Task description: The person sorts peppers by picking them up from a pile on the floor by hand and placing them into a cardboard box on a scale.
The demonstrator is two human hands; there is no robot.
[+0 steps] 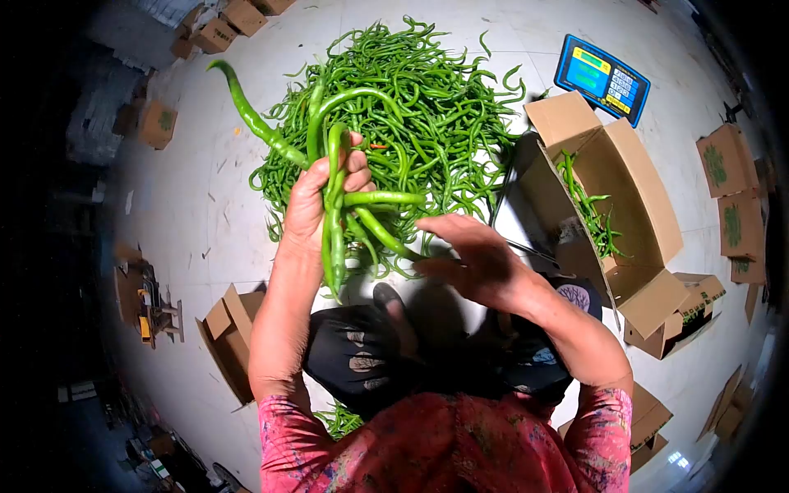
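My left hand (306,201) is closed around a bunch of long green chili peppers (334,218). Their curved ends stick out above, below and to the right of the fist. My right hand (481,256) is beside the bunch, its fingers stretched out toward the pepper tips and partly smeared by motion. It holds nothing that I can see; whether it touches the lowest tip I cannot tell. Beyond both hands, a large heap of green chili peppers (411,107) lies on the floor.
To the right stands an open cardboard box (645,193) with some peppers inside. A blue scale display (602,76) is behind it. Smaller boxes sit at the left (226,337) and right (678,316). More peppers (339,421) lie by my left side. Printed cartons (740,222) line the right.
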